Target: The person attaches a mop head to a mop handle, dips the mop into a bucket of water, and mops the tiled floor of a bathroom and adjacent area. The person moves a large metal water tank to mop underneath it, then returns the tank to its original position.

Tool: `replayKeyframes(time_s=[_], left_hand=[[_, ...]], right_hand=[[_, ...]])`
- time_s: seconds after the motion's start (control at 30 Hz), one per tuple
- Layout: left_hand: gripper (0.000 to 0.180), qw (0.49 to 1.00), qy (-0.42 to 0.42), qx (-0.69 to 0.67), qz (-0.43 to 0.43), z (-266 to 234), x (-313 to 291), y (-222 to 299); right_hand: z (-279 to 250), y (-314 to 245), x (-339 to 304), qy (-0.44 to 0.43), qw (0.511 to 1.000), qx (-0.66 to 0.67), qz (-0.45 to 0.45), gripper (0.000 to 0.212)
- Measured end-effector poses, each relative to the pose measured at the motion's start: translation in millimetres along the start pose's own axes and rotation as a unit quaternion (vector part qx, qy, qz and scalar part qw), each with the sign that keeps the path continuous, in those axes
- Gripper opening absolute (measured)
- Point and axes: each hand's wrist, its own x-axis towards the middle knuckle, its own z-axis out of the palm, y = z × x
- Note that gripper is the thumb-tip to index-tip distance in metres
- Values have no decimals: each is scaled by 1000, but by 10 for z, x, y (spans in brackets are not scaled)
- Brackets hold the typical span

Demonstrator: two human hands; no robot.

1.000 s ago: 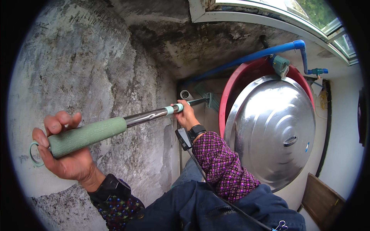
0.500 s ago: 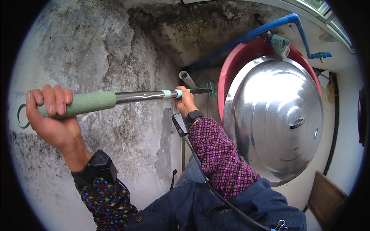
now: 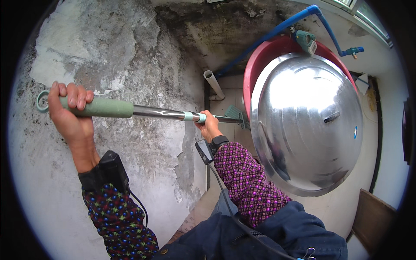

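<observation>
A long telescopic pole with a green foam grip [image 3: 108, 108] and a hanging loop runs from the left toward the tub. My left hand [image 3: 71, 106] is wrapped round the grip near its loop end. Further along, my right hand [image 3: 209, 125] closes on the metal shaft by the pale green collars. At the pole's far end, a small green plastic head [image 3: 236, 114] sits low, beside the tub's left side. Whether that head is a mop or a brush, I cannot tell.
A big shiny metal lid [image 3: 307, 125] covers much of a red tub [image 3: 255, 71] on the right. Blue piping [image 3: 277, 29] with a meter [image 3: 307, 42] and tap [image 3: 354, 53] passes above. A white pipe [image 3: 214, 84] stands in the corner by the stained, peeling wall [image 3: 130, 65]. A brown board [image 3: 372, 221] is at lower right.
The pole's far head is lower in view and shows more fully beside the tub. My left hand has shifted right and slightly up with the grip. The view has also moved somewhat.
</observation>
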Motion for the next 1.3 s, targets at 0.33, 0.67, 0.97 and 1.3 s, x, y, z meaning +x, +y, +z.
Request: replayKeyframes(time_s=[0.33, 0.67, 0.97, 1.3], left_hand=[[24, 1000, 5, 19, 4, -117, -817, 411], [25, 996, -56, 42, 56, 237, -1322, 581], [25, 997, -3, 21, 73, -128, -1581, 679], [27, 995, -32, 11, 99, -337, -1433, 627]], right_hand=[[-570, 561, -483, -22, 999, -9, 31, 20], [-1218, 383, -931, -117, 972, -118, 168, 49], [-2054, -744, -1067, -66, 932, -338, 109, 71], [-1360, -1177, -149, -148, 314, -828, -440, 23]])
